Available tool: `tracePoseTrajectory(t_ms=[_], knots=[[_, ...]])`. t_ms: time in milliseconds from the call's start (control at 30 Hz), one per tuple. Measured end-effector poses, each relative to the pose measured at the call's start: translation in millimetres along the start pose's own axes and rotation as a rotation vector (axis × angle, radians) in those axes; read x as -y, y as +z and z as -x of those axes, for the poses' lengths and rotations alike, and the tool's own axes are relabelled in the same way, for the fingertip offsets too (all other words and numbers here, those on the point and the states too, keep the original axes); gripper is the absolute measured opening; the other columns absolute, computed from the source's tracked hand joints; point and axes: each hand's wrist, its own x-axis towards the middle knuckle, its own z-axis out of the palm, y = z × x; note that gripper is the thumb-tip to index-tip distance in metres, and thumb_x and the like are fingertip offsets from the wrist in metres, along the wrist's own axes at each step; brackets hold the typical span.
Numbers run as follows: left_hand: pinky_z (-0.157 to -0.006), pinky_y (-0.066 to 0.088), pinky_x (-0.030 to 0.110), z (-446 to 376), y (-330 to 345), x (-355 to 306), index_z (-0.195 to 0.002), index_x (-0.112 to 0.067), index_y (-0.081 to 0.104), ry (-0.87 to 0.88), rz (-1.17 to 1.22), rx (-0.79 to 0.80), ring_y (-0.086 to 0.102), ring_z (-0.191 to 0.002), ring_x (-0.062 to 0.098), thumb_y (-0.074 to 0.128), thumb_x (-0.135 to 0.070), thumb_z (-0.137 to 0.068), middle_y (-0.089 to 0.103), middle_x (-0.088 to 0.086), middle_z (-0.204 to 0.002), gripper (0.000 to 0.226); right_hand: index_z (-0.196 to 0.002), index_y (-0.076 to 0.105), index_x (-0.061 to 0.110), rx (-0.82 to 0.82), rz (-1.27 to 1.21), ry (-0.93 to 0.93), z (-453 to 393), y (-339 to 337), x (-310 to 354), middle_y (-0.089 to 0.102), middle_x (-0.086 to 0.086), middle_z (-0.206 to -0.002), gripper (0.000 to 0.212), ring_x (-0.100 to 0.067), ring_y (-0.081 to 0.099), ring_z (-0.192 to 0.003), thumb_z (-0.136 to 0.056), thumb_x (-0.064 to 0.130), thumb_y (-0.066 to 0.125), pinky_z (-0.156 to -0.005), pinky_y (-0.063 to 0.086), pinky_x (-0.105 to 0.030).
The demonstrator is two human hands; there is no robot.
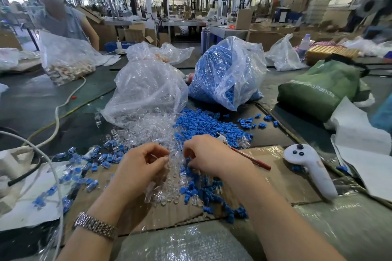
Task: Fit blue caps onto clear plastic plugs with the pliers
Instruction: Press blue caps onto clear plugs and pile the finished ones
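step in hand: picking parts, by the look of it; both hands sit over the loose piles at the middle of the worktop (350,229), and no cap is being pressed on yet.
left hand: the left hand (140,167) has its fingers curled in, thumb and fingertips pinching what looks like a clear plastic plug (166,158) at the edge of the clear heap; a metal watch (95,225) is on that wrist.
right hand: the right hand (209,154) is curled, knuckles up, with fingertips down among the blue caps (197,123); the pliers (244,152) run under or through it, metal head poking out beyond the knuckles and red handle trailing out on the wrist side. whether the fingers also pinch a cap cannot be told.
parts: clear plugs spill from an open clear bag (146,91); blue caps spill from a second bag (227,72) just to its right. both piles meet under the hands, on a sheet of cardboard (275,178).
finished pieces: plugs already wearing blue caps (72,178) lie scattered to the left.
next move, as a judgement: bring one cap to the plug's end, line them up, then squeeze with the pliers; small slippery pieces call for a careful pinch.
nearby: a white handheld controller (311,167) lies to the right on the cardboard.
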Motion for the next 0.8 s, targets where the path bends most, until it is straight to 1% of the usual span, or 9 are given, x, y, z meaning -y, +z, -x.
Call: tracePoseTrajectory(t_ms=[100,167,233,300,433,500,600,700,800], knots=[[-0.057,0.05,0.011,-1.3,0.1,1.0,-0.094,-0.021,0.075,-0.052,0.1,-0.019,0.068,-0.065,-0.001,0.074,-0.013,-0.091,0.076,-0.006,-0.079,0.008,-0.107,0.071,0.017,0.026,-0.037,-0.02,-3.1,-0.7,4.1,0.069,-0.003,-0.107,0.014,-0.022,0.064,-0.096,-0.093,0.015,0.071,-0.081,0.052,-0.034],[-0.059,0.053,0.013,-1.6,0.2,2.1,-0.093,-0.019,0.075,-0.092,0.179,-0.001,0.072,-0.072,0.003,0.075,-0.01,-0.09,0.077,-0.009,-0.083,0.01,-0.104,0.073,0.014,0.043,-0.063,-0.004,-4.3,0.5,5.4,0.071,-0.005,-0.103,0.011,-0.022,0.066,-0.094,-0.093,0.014,0.071,-0.083,0.055,-0.036],[-0.066,0.058,0.019,-2.5,0.3,3.3,-0.094,-0.017,0.075,-0.124,0.228,0.023,0.075,-0.077,0.008,0.077,-0.008,-0.087,0.078,-0.006,-0.086,0.011,-0.103,0.074,0.012,0.051,-0.098,0.012,-5.0,1.5,4.1,0.072,-0.006,-0.103,0.011,-0.023,0.067,-0.094,-0.093,0.013,0.071,-0.088,0.058,-0.039],[-0.074,0.061,0.026,-4.1,0.6,4.5,-0.096,-0.013,0.074,-0.161,0.315,0.054,0.077,-0.082,0.015,0.079,-0.007,-0.084,0.079,0.0,-0.088,0.014,-0.103,0.074,0.012,0.052,-0.118,0.019,-5.1,2.4,2.2,0.072,-0.005,-0.103,0.011,-0.022,0.067,-0.094,-0.094,0.016,0.071,-0.088,0.058,-0.04],[-0.08,0.062,0.033,-7.9,2.8,9.7,-0.101,-0.006,0.07,-0.2,0.477,0.081,0.077,-0.088,0.023,0.078,-0.01,-0.082,0.079,0.009,-0.091,0.021,-0.1,0.066,0.016,-0.06,-0.138,0.011,-1.9,6.9,-4.2,0.068,-0.002,-0.099,0.006,-0.02,0.063,-0.092,-0.096,0.021,0.066,-0.083,0.055,-0.037],[-0.078,0.062,0.031,-9.0,3.9,13.1,-0.103,-0.003,0.069,-0.216,0.613,0.08,0.077,-0.091,0.029,0.077,-0.013,-0.077,0.078,0.013,-0.093,0.03,-0.102,0.064,0.02,-0.109,-0.231,0.01,0.2,7.2,-9.1,0.069,0.001,-0.099,0.006,-0.018,0.063,-0.091,-0.096,0.018,0.064,-0.081,0.053,-0.032],[-0.077,0.061,0.026,-11.0,3.7,16.1,-0.106,-0.002,0.073,-0.24,0.825,0.084,0.075,-0.099,0.034,0.077,-0.007,-0.073,0.076,0.019,-0.1,0.033,-0.113,0.072,0.026,-0.132,-0.303,0.009,1.8,6.5,-16.1,0.074,0.003,-0.105,0.019,-0.012,0.066,-0.095,-0.099,0.017,0.062,-0.088,0.053,-0.028],[-0.078,0.06,0.025,-12.7,2.7,16.6,-0.102,-0.004,0.078,-0.29,0.996,0.118,0.073,-0.104,0.036,0.076,0.002,-0.074,0.073,0.026,-0.107,0.029,-0.107,0.075,0.027,-0.176,-0.382,0.008,2.3,8.6,-20.3,0.075,0.007,-0.1,0.019,-0.007,0.068,-0.091,-0.096,0.014,0.065,-0.09,0.055,-0.027],[-0.076,0.061,0.027,-13.0,1.5,14.8,-0.107,0.002,0.075,-0.33,1.095,0.15,0.072,-0.105,0.038,0.074,0.005,-0.077,0.071,0.03,-0.112,0.03,-0.097,0.067,0.027,-0.213,-0.466,0.013,2.3,10.9,-21.8,0.072,0.008,-0.089,0.008,-0.005,0.068,-0.084,-0.095,0.019,0.069,-0.086,0.058,-0.032]])
